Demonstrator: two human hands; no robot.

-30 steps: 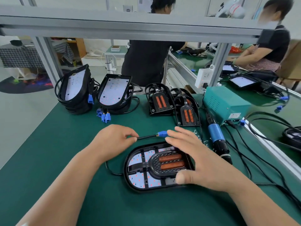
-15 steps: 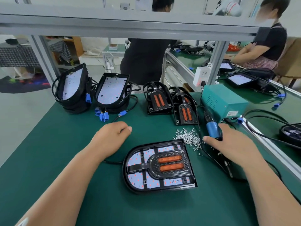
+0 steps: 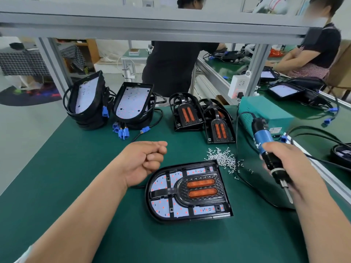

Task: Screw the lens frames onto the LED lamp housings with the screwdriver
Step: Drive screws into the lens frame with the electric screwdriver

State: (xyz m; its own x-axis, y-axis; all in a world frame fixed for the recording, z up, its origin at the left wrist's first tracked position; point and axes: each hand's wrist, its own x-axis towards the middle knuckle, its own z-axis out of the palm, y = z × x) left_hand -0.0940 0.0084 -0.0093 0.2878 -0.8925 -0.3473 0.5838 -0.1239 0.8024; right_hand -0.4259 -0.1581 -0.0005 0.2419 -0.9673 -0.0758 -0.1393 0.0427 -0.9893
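We see one lamp housing [image 3: 161, 204] flat on the green mat [image 3: 76, 168] with one lens frame [image 3: 182, 192] on it, one pile of screws [image 3: 222, 158] just behind, our left hand [image 3: 142, 162] curled in an empty fist, and our right hand [image 3: 292, 164] gripping the one screwdriver [image 3: 263, 138], which lay on the mat before and is now lifted up.

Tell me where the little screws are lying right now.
In the head view, the pile of screws lies right of centre, beyond the far right corner of the lamp housing and left of the right hand gripping the screwdriver.
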